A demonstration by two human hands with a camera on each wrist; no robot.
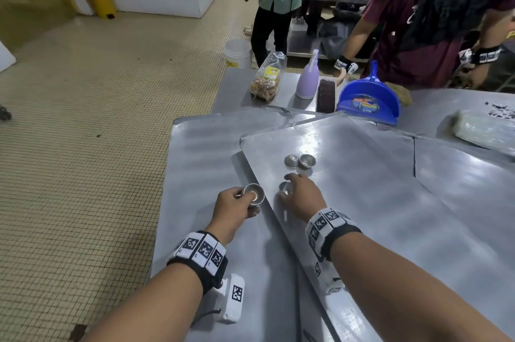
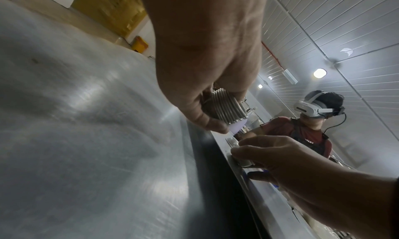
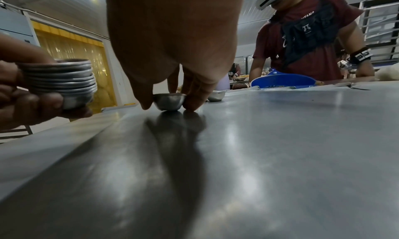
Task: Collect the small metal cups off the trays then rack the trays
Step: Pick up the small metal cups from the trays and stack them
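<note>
- Left hand (image 1: 235, 203) fingers curl around a nested stack of small metal cups (image 3: 62, 78), held beside the flat steel tray (image 1: 362, 202), likely ready for the next.
- Right hand (image 1: 302, 195) fingers pinch one small upright metal cup (image 3: 169, 101) on that tray.

Nested stack of cups (image 1: 253, 194); three loose cups (image 1: 307, 161) on top tray (image 1: 362, 188).

Partly legible white "…TANA" lettering on the maroon shirt (image 1: 434, 15) of the person opposite.
</note>
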